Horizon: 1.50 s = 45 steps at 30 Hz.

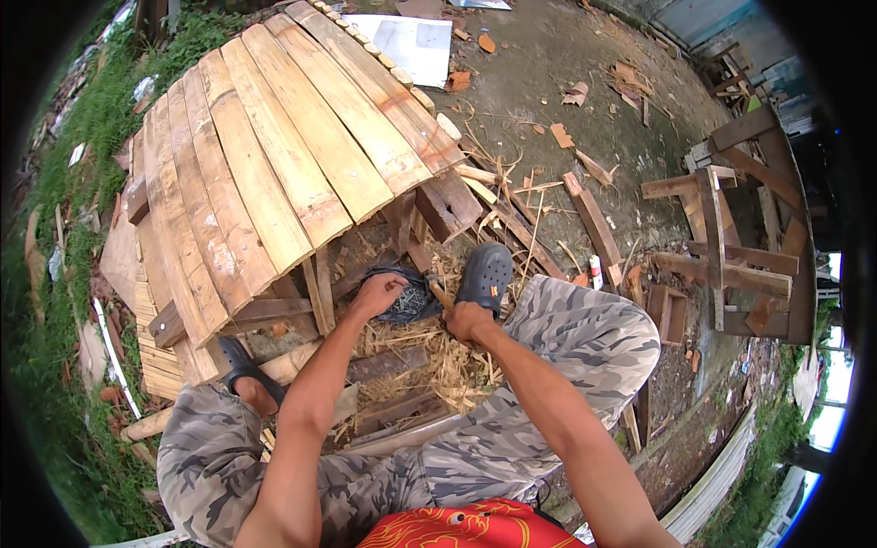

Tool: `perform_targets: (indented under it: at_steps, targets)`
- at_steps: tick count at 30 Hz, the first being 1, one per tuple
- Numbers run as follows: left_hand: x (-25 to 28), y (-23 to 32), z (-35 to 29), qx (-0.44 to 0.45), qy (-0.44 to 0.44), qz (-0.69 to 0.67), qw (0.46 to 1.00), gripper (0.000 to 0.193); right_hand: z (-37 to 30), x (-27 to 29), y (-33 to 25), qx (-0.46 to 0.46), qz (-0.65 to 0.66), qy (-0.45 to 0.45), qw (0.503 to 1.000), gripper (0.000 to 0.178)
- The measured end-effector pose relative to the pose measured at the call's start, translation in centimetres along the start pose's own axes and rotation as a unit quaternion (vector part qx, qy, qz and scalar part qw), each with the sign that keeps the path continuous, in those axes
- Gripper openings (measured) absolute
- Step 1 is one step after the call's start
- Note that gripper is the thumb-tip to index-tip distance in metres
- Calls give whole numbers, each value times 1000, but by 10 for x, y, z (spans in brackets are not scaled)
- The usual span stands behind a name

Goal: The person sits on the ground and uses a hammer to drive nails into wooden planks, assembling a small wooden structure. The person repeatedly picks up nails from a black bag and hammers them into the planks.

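My right hand (468, 321) is closed around the wooden handle of what looks like a hammer (442, 294), its head end pointing away from me beside my shoe. Over a dark, crumpled bag (411, 303) on the ground is my left hand (381, 293), its fingers bent together. Whatever may be between those fingertips is too small to make out. Pale wood shavings (438, 356) lie thick under both hands. Just ahead and to the left rises a bench-like top of light wooden planks (274, 137), with its dark wooden leg (448, 206) close beyond the bag.
My grey clogs (487, 274) stand on either side of the work. Loose wooden beams (592, 219) and scraps are strewn to the right. An overturned wooden frame (722, 247) sits farther right. Grass (64, 384) borders the left, and a white sheet (402, 46) lies beyond the planks.
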<state>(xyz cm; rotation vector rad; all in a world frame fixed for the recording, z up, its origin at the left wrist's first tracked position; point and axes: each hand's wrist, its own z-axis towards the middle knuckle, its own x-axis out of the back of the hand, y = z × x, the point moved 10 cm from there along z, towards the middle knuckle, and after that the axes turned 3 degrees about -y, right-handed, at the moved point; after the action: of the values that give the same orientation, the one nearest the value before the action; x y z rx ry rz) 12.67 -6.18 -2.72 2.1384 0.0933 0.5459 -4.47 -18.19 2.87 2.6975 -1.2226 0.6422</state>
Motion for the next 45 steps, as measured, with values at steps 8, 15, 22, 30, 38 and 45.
perform_targets:
  at_steps: [8, 15, 22, 30, 38, 45]
  targets:
    - [11, 9, -7, 21, 42, 34, 998, 31, -13, 9, -7, 31, -12, 31, 999, 50]
    - [23, 18, -19, -4, 90, 94, 992, 29, -6, 1, -1, 33, -7, 38, 999, 46]
    - [14, 25, -28, 30, 54, 187, 980, 30, 24, -12, 5, 84, -40, 140, 986, 26]
    - [-2, 12, -22, 65, 28, 91, 993, 25, 39, -29, 15, 51, -12, 5, 999, 51]
    - [-3, 11, -20, 79, 58, 82, 992, 27, -8, 3, -2, 58, -11, 121, 991, 34]
    - [-1, 21, -35, 63, 82, -28, 994, 24, -81, 38, -31, 70, -157, 36, 984, 39]
